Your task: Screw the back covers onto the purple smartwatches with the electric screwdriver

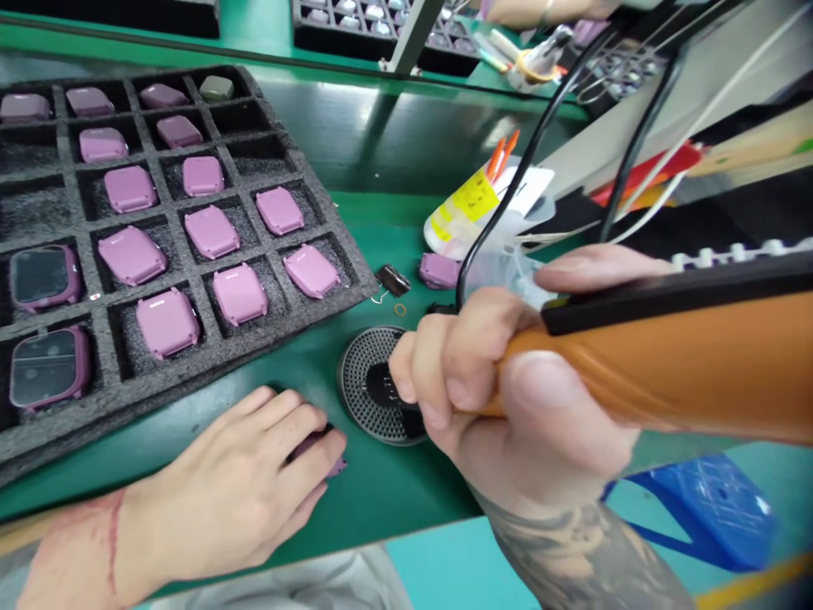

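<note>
My left hand (247, 483) rests on the green bench, fingers curled over a purple watch case (336, 464) that is mostly hidden beneath them. Closed around the narrow end of a thick orange-and-black handheld tool (686, 364), my right hand (508, 381) is raised close to the camera; the tool's exact kind is unclear. Just beyond the right fingers sits a round black perforated disc (365, 385), partly covered by them. Left of it stands a black foam tray (267, 330) holding several purple watch cases (168, 322), some face down and two with dark screens up.
Behind the disc lie a binder clip (392, 280), another purple case (439, 270) and a white cup (454, 229) with orange-tipped items. A black cable (527, 161) crosses the right side. Across the divider, another person's arm (539, 10) shows near a second tray. A blue stool (717, 508) is below.
</note>
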The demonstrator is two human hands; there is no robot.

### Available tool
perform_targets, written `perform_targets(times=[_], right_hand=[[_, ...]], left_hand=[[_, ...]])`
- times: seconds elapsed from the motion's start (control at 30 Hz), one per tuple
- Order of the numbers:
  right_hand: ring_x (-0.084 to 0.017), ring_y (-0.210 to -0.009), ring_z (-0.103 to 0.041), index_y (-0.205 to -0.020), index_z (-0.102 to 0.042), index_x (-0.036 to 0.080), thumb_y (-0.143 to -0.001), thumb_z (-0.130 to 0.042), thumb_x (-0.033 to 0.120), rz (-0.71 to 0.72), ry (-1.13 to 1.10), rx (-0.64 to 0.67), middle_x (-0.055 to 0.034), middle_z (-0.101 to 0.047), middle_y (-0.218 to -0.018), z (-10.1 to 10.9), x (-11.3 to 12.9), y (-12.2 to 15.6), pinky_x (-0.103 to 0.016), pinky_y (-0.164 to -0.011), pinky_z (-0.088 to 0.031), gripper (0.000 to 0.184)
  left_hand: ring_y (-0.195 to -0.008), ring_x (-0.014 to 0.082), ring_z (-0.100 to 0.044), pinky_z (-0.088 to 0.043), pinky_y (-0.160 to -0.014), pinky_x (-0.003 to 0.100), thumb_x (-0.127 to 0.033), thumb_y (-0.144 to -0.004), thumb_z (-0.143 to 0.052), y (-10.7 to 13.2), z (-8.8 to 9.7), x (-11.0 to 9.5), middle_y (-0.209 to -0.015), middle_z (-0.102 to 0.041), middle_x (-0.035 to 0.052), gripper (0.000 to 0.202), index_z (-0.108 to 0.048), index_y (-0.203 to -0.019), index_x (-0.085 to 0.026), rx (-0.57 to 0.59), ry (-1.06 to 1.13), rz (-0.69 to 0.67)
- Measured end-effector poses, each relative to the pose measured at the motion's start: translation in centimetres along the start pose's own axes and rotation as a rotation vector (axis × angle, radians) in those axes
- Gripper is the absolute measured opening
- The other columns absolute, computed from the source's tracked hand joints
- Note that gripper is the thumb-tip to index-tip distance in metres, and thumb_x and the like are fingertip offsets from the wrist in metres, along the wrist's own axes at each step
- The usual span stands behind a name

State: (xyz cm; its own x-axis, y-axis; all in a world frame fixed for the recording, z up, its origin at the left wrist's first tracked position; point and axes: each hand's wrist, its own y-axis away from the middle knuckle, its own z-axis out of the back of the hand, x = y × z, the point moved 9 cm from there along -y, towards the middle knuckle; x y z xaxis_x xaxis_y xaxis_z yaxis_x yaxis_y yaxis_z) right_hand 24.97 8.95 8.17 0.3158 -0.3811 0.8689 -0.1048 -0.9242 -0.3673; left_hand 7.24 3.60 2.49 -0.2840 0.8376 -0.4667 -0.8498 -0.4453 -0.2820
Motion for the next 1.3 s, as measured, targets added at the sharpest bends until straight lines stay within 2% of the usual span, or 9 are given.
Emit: perform_targets(times=[0.1, 0.27, 0.4, 0.6, 0.7, 0.83, 1.0, 1.2, 1.3], right_hand=[[-0.015, -0.043, -0.057, -0.126, -0.078, 0.036, -0.105, -0.095, 0.03, -0.009, -0.008, 0.007, 0.0092, -0.069, -0.077, -0.2, -0.1, 0.2, -0.039, -0.04, -0.051, 0.027], [-0.017, -0.046, -0.061, -0.125, -0.079, 0.038, -0.105, -0.096, 0.032, -0.048, 0.004, -0.013, 0.0081, -0.068, -0.076, 0.0, -0.5, 0.3, -0.042, -0.042, -0.054, 0.027], [-0.015, -0.044, -0.059, -0.124, -0.08, 0.038, -0.102, -0.099, 0.035, -0.04, 0.003, -0.021, 0.0091, -0.069, -0.075, -0.3, -0.9, 0.2, -0.04, -0.04, -0.051, 0.029], [-0.014, -0.043, -0.057, -0.125, -0.081, 0.04, -0.102, -0.097, 0.035, -0.054, 0.02, -0.024, 0.0103, -0.067, -0.072, -0.4, -1.2, 0.4, -0.038, -0.042, -0.051, 0.029], [-0.015, -0.044, -0.058, -0.126, -0.08, 0.041, -0.104, -0.095, 0.035, -0.074, 0.037, -0.018, 0.01, -0.067, -0.073, -0.2, -1.3, 0.5, -0.039, -0.043, -0.052, 0.027], [-0.015, -0.044, -0.059, -0.124, -0.079, 0.04, -0.103, -0.099, 0.036, -0.099, 0.054, -0.01, 0.0105, -0.067, -0.072, -0.6, -1.5, 0.5, -0.038, -0.044, -0.053, 0.029], [-0.016, -0.041, -0.055, -0.118, -0.082, 0.039, -0.096, -0.107, 0.042, -0.085, 0.107, -0.112, 0.0103, -0.064, -0.067, -0.4, -1.4, 0.6, -0.039, -0.041, -0.051, 0.033], [-0.013, -0.045, -0.058, -0.126, -0.076, 0.033, -0.106, -0.089, 0.026, 0.007, 0.094, 0.047, 0.0096, -0.063, -0.072, -1.4, -1.4, 0.4, -0.033, -0.044, -0.052, 0.025], [-0.013, -0.047, -0.058, -0.121, -0.075, 0.034, -0.107, -0.089, 0.028, -0.02, 0.143, 0.072, 0.0102, -0.063, -0.072, -1.7, -0.3, 0.3, -0.034, -0.048, -0.054, 0.021]], left_hand=[[-0.102, 0.0303, -0.074, -0.062, -0.086, 0.048, -0.019, -0.118, -0.062, 0.0, 0.1, 0.1, -0.12, -0.079, 0.0107, 0.025, -0.07, -0.141, -0.015, -0.007, -0.004, 0.005], [-0.115, 0.0348, -0.076, -0.066, -0.094, 0.052, -0.03, -0.119, -0.062, 0.1, 0.3, -0.1, -0.133, -0.08, 0.0152, 0.029, -0.07, -0.142, -0.014, -0.005, 0.006, -0.007], [-0.12, 0.0354, -0.076, -0.065, -0.101, 0.051, -0.024, -0.119, -0.061, 0.0, 0.3, -0.6, -0.134, -0.083, 0.0154, 0.027, -0.074, -0.14, -0.012, -0.034, -0.039, -0.069], [-0.104, 0.0293, -0.079, -0.064, -0.087, 0.046, -0.012, -0.119, -0.056, -0.1, 0.4, -0.4, -0.125, -0.085, 0.0121, 0.025, -0.077, -0.133, -0.012, -0.088, -0.05, -0.062], [-0.104, 0.0294, -0.079, -0.065, -0.086, 0.045, -0.013, -0.119, -0.057, -0.1, 0.5, -0.3, -0.127, -0.084, 0.0126, 0.025, -0.077, -0.133, -0.012, -0.087, -0.046, -0.051], [-0.113, 0.0327, -0.078, -0.067, -0.094, 0.049, -0.02, -0.119, -0.062, 0.2, 0.7, -0.4, -0.133, -0.084, 0.0143, 0.023, -0.078, -0.135, -0.012, -0.09, -0.055, -0.043], [-0.118, 0.0338, -0.076, -0.064, -0.103, 0.05, -0.02, -0.117, -0.07, 0.6, 0.2, -0.5, -0.135, -0.084, 0.0132, 0.025, -0.078, -0.139, -0.011, -0.063, -0.09, -0.038], [-0.111, 0.0308, -0.077, -0.062, -0.099, 0.048, -0.019, -0.121, -0.061, 0.6, 0.2, -0.6, -0.131, -0.085, 0.0118, 0.026, -0.078, -0.138, -0.011, -0.087, -0.112, -0.034], [-0.113, 0.0305, -0.077, -0.062, -0.102, 0.047, -0.019, -0.122, -0.055, 0.6, 0.3, -0.8, -0.133, -0.085, 0.0121, 0.03, -0.079, -0.139, -0.011, -0.077, -0.121, -0.038]])
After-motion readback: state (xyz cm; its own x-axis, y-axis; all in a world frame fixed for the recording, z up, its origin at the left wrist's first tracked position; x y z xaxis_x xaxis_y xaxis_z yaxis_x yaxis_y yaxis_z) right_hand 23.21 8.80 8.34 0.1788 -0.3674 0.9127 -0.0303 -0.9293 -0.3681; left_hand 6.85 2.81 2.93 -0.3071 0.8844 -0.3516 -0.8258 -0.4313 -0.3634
